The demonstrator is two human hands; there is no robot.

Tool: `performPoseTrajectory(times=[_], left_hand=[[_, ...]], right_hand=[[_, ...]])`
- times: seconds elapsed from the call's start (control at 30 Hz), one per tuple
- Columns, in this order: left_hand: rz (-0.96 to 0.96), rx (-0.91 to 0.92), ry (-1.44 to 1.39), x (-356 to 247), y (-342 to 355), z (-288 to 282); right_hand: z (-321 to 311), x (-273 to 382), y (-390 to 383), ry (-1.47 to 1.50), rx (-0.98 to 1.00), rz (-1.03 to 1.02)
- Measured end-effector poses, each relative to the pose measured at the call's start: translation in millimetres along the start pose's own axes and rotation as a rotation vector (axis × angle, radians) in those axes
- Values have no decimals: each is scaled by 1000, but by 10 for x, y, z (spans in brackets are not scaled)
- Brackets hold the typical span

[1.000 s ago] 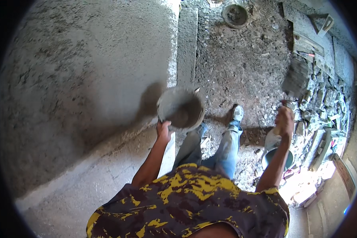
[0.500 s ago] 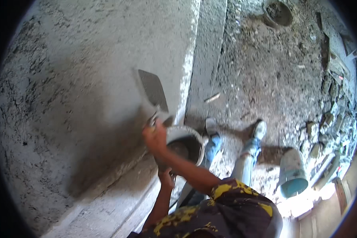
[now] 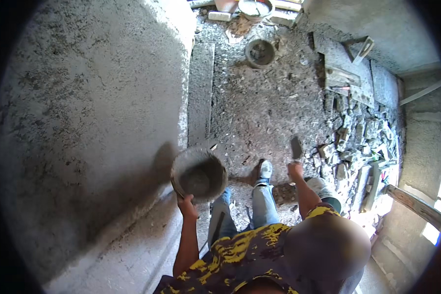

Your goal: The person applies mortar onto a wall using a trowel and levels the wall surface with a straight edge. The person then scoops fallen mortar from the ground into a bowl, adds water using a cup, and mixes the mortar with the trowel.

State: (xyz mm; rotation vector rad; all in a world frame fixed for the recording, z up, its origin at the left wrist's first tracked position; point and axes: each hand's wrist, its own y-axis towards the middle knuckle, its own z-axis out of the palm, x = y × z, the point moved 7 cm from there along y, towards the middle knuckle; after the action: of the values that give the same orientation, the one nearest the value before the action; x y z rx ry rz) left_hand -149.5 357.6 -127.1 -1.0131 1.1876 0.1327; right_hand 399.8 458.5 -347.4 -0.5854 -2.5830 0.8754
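Note:
My left hand [image 3: 187, 207] grips the near rim of a round grey mortar bucket [image 3: 219, 172], its fingers wrapped round the edge. The bucket is tilted towards me, and wet grey mortar [image 3: 196, 182] lies in its bottom. Well off to the right, my right hand [image 3: 295, 170] is closed round the handle of a trowel [image 3: 296, 148]. Its grey blade points away from me over the rubble floor. To the left of the bucket rises the wet-plastered wall [image 3: 108, 98].
Partly behind my right forearm lies a pale bucket [image 3: 322, 187]. Broken masonry [image 3: 345, 147] is heaped along the right. A second mortar tub [image 3: 259, 53] sits farther off on the floor, and a long board [image 3: 201, 93] runs along the wall's foot. Planks [image 3: 343, 78] lie at the far right.
My right hand has swung the trowel from the wall out to the right. The bucket has shifted slightly left and now shows more of its inside. The view has turned, showing more of the room.

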Motion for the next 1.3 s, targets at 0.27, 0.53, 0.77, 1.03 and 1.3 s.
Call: performPoseTrajectory(times=[0.27, 0.53, 0.77, 1.03, 1.3], left_hand=[[-51, -38, -151, -899, 193, 1048], [93, 411, -412, -2457, 1144, 3498], [-25, 363, 69, -1885, 3174, 5350], [725, 757, 1129, -355, 4971, 7737], [1023, 772, 1574, -78, 5907, 8881]], right_hand=[[-740, -2154, -792, 174, -306, 164], [-1163, -1116, -1598, -239, -293, -423], [-1993, 525, -1472, 549, 31, 350], [-1213, 966, -2017, 1114, -72, 1098], [-420, 1595, -2953, 1123, -7, 1328]])
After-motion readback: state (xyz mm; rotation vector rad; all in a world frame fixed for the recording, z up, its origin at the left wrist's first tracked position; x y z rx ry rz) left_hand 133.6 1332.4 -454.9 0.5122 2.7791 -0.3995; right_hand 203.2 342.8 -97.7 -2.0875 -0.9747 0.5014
